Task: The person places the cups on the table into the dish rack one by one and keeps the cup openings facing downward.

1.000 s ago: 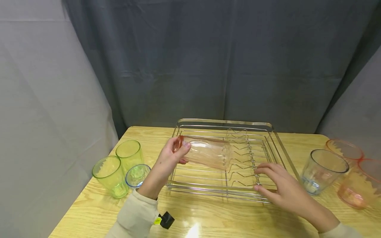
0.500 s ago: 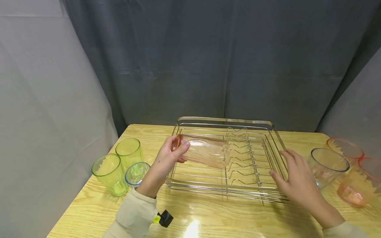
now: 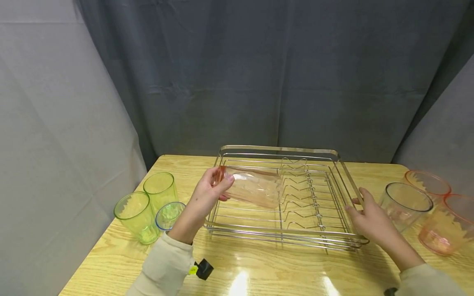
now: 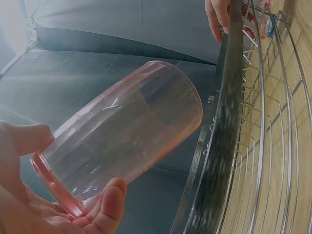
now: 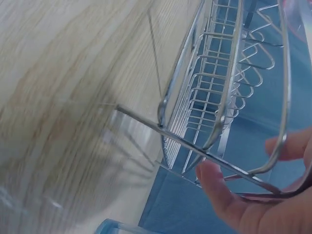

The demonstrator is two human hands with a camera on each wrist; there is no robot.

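Observation:
My left hand (image 3: 203, 197) grips a pink clear tumbler (image 3: 255, 188) by its thick base, thumb on one side and fingers on the other. The tumbler lies tilted on its side above the wire dish rack (image 3: 279, 149), its mouth pointing right. In the left wrist view the tumbler (image 4: 124, 131) is seen apart from the rack's rim. My right hand (image 3: 372, 218) holds the rack's right end rail. The right wrist view shows the thumb and fingers (image 5: 217, 187) around the rack's wire end.
Left of the rack stand two green tumblers (image 3: 160, 185) and a small blue-rimmed glass (image 3: 169, 216). To the right are a dark-rimmed clear tumbler (image 3: 405, 205) and two orange-red tumblers (image 3: 440, 238). A grey curtain (image 3: 240, 82) hangs behind the wooden table (image 3: 222, 267).
My right hand has moved right from over the rack's wire prongs to its right end rail and taken hold there. The left hand and tumbler have barely shifted.

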